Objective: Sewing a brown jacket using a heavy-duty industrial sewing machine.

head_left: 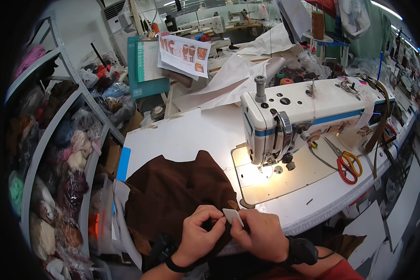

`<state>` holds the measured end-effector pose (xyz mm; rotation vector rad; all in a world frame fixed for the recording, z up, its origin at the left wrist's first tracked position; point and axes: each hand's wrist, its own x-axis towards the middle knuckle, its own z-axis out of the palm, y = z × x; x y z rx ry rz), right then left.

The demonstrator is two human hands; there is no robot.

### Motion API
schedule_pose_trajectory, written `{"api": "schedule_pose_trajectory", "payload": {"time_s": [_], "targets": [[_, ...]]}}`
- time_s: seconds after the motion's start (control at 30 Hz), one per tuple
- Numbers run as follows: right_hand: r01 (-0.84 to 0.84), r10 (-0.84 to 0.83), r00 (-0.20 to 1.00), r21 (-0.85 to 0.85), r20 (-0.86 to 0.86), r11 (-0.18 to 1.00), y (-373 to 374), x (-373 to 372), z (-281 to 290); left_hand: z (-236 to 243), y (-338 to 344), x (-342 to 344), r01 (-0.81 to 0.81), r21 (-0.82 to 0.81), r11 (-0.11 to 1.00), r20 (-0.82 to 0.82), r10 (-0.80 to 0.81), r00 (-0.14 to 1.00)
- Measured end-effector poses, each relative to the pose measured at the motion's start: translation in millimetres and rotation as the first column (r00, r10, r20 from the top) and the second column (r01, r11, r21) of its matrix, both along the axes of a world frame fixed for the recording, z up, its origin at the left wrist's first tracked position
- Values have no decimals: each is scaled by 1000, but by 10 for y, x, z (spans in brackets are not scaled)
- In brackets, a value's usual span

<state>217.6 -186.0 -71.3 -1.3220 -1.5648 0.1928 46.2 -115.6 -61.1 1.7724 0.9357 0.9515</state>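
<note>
Your right hand (261, 233) and left hand (200, 236) come together close in front of you, fingertips nearly touching. The right thumb and curled fingers grip a small flat white piece (233, 216), one end sticking up past the thumb. The left thumb and index finger are pinched together just beside it; whether any cloth lies between their tips, you cannot tell from this view. Dark brown fabric (179, 191) spreads beneath your left fingers and out beyond them. Behind the fingers, a black wristband (179, 266) circles your left wrist and a black strapped device (303, 251) sits on your right. Ahead and to the right of your fingertips stands a white sewing machine (312, 105) with a blue stripe, its light falling on the metal bed plate (294, 186). Farther right of your fingers, scissors (344, 164) with red and yellow handles lie beside that plate. Past the fabric, the white tabletop (182, 133) stretches ahead. Far left of your fingers, a grey metal rack (52, 140) bears bagged bundles (77, 149).
</note>
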Motion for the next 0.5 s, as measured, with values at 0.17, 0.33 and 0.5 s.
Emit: {"api": "schedule_pose_trajectory", "payload": {"time_s": [0.17, 0.33, 0.5], "targets": [[-58, 59, 998, -121, -1, 991, -96, 46, 60, 9, 23, 11, 10, 98, 995, -15, -9, 1000], [-33, 31, 999, -85, -23, 996, -7, 20, 74, -13, 32, -10, 30, 147, 989, -36, -24, 999], [-109, 129, 989, -221, 77, 969, -197, 152, 74, 31, 60, -67, 42, 84, 996, -54, -38, 998]]}}
